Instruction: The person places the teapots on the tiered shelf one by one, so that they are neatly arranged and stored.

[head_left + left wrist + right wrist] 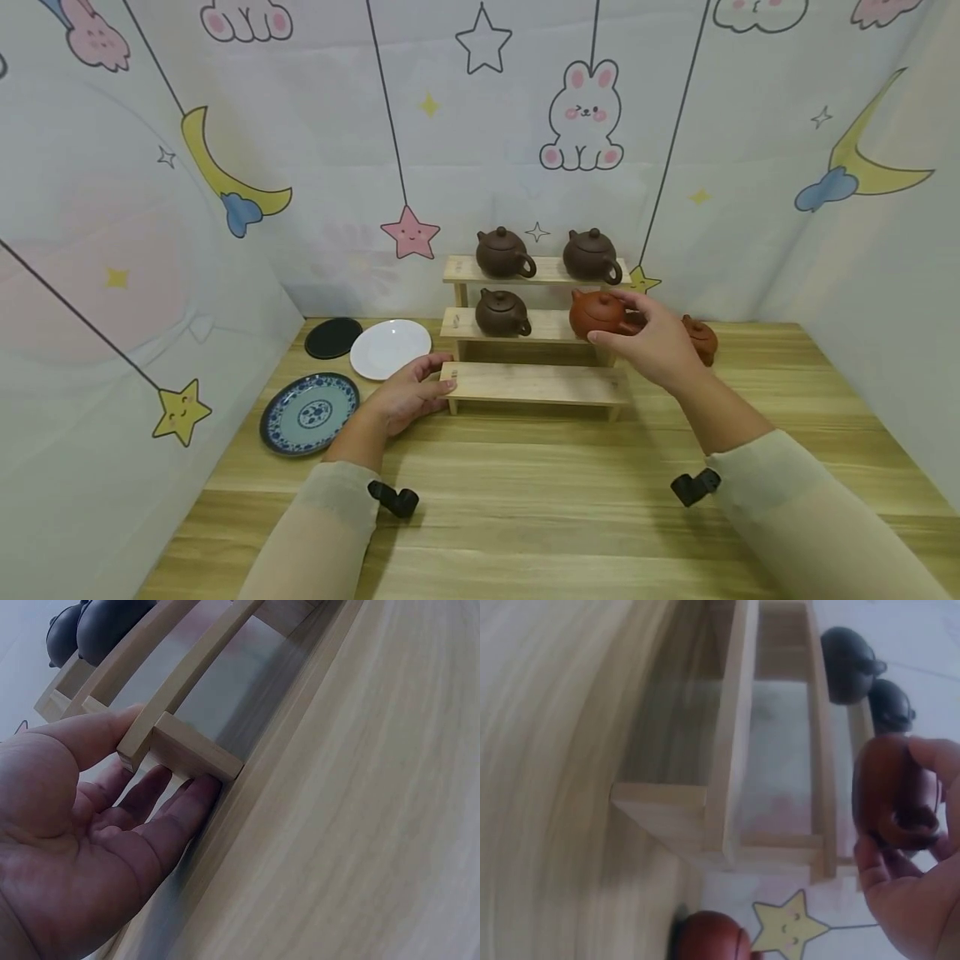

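Observation:
A three-step wooden stand [536,383] stands at the back of the table. My left hand [405,396] grips the left end of its lowest step; in the left wrist view, the thumb lies along the board [187,671] and the fingers touch the leg below. With my right hand [663,346] I hold a reddish-brown teapot [591,315] by its handle side, at the middle step's right end. Whether its base touches the step is unclear. Dark brown teapots sit on the top step, left [498,254] and right [588,257], and on the middle step's left [498,315].
Another reddish-brown teapot [702,340] is on the table right of the stand, partly behind my right hand. To the left lie a white plate [390,346], a black round plate [333,338] and a blue-patterned plate [281,414]. A printed curtain [337,150] hangs behind.

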A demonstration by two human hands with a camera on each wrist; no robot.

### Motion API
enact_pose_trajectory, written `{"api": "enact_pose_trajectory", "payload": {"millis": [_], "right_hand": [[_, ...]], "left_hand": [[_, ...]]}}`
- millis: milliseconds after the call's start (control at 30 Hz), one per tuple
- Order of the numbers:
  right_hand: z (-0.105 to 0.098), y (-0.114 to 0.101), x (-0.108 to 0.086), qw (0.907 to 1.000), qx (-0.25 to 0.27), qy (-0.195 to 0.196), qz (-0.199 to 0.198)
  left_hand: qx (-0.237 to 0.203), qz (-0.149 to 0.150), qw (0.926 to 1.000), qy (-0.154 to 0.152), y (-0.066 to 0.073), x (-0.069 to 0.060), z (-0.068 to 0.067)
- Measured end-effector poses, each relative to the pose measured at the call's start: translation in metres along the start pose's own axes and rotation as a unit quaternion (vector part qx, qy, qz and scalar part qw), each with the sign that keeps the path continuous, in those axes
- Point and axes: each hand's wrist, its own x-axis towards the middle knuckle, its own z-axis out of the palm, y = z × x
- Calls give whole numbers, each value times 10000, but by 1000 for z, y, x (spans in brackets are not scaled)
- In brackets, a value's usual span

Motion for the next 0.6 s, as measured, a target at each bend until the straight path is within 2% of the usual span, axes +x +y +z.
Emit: {"api": "enact_pose_trajectory", "payload": {"millis": [333, 600], "right_hand": [[14, -2, 16, 9998, -167, -62, 1], [15, 2, 16, 9998, -84, -168, 58]], "left_hand": [[20, 9, 10000, 28, -1, 0, 0], [11, -56, 10000, 80, 0, 0, 0]]}}
